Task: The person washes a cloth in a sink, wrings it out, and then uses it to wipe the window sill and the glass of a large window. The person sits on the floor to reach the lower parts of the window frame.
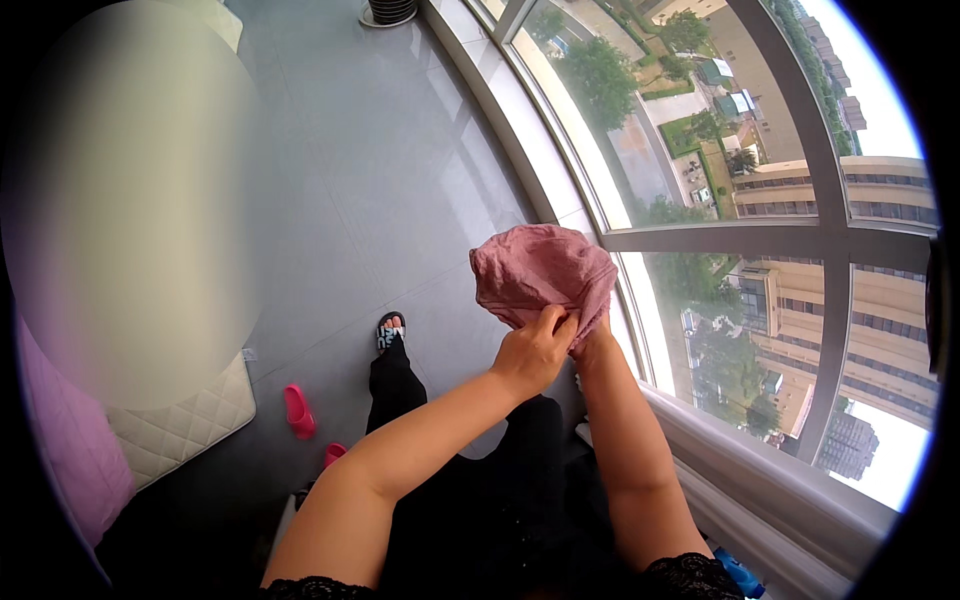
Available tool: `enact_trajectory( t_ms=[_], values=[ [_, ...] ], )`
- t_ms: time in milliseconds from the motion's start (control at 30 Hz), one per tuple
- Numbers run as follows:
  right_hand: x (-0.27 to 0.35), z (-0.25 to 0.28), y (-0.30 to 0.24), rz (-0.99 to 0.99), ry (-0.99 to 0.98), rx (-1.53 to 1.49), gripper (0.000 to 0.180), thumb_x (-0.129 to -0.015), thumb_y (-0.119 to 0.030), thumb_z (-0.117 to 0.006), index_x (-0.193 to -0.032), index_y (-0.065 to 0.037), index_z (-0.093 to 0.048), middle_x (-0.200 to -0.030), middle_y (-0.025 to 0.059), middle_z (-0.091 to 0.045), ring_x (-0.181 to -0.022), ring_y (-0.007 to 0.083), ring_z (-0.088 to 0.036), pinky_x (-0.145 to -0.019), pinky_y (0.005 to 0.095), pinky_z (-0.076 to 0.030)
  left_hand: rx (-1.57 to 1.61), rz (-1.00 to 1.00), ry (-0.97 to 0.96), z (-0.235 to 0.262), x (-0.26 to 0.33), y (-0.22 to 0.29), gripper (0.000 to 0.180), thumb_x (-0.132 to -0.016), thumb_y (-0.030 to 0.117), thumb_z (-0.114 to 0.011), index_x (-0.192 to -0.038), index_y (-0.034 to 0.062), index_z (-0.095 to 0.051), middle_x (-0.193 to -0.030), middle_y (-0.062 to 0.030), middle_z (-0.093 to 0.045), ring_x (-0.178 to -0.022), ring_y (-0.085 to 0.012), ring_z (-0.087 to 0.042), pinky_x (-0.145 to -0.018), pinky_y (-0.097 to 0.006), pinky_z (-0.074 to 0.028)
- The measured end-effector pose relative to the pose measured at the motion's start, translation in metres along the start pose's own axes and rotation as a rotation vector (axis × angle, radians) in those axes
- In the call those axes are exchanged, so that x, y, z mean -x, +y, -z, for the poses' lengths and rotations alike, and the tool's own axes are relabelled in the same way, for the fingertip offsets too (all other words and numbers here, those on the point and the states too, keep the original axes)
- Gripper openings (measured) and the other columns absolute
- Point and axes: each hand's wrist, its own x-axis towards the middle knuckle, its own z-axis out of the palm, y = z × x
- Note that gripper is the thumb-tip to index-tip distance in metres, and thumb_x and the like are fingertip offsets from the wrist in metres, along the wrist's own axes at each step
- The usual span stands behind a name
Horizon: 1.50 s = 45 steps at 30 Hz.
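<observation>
A crumpled dusty-pink cloth [540, 270] is held up in front of me, bunched into a rounded, cap-like shape. At its near edge, the fingers of my left hand [535, 350] are closed, pinching the fabric. My right hand [597, 338] reaches up under the cloth's right side. Only its wrist and base show there; the fabric covers the fingers, so their grip is hidden.
Large windows [720, 240] with a low sill [510, 150] run along the right. A pink slipper [298, 412] lies on the grey tiled floor [340, 180]. At left are a cream quilted mattress [195, 425], pink bedding [70, 430] and a big blurred pale patch. A potted plant's base [390, 12] stands far off.
</observation>
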Motion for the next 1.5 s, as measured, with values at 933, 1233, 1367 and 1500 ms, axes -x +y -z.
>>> enact_trajectory(
  t_ms=[933,1233,1367,1500],
  values=[
    [-0.189,0.485,-0.064,-0.179,0.13,0.128,0.042,-0.097,-0.035,-0.053,-0.124,-0.003,-0.057,-0.119,0.0082,-0.06,-0.104,0.0172,-0.059,-0.095,0.0311,-0.044,1.574,1.507,-0.797,-0.463,-0.123,-0.088,0.045,-0.101,0.042,-0.041,-0.131,0.0092,-0.045,-0.123,-0.0063,-0.056,-0.116,-0.0207,-0.054,-0.099,-0.04,-0.046],
    [-0.258,0.54,-0.041,-0.081,-0.198,-0.413,0.04,-0.094,-0.03,-0.058,-0.122,-0.001,-0.056,-0.117,0.0111,-0.061,-0.102,0.0193,-0.061,-0.091,0.0336,-0.05,1.434,1.43,-1.405,-0.564,-0.146,-0.152,0.042,-0.1,0.037,-0.046,-0.13,0.008,-0.049,-0.121,-0.0061,-0.059,-0.111,-0.0191,-0.057,-0.098,-0.037,-0.047],
    [-0.256,0.606,-0.051,-0.071,0.054,-0.228,0.038,-0.093,-0.029,-0.06,-0.115,0.002,-0.06,-0.11,0.0098,-0.064,-0.094,0.0168,-0.064,-0.084,0.0324,-0.054,1.479,1.203,-1.457,-0.619,-0.176,-0.188,0.047,-0.099,0.035,-0.047,-0.132,0.0011,-0.046,-0.124,-0.0123,-0.059,-0.116,-0.0238,-0.057,-0.1,-0.041,-0.046],
    [-0.222,0.668,-0.046,0.291,0.185,-0.02,0.035,-0.091,-0.031,-0.064,-0.103,0.002,-0.067,-0.104,0.0083,-0.067,-0.092,0.0162,-0.064,-0.081,0.0285,-0.051,0.988,1.056,-1.496,-0.673,-0.184,-0.234,0.034,-0.099,0.025,-0.049,-0.12,-0.0019,-0.054,-0.115,-0.0119,-0.062,-0.108,-0.0228,-0.061,-0.094,-0.039,-0.049]
  ],
)
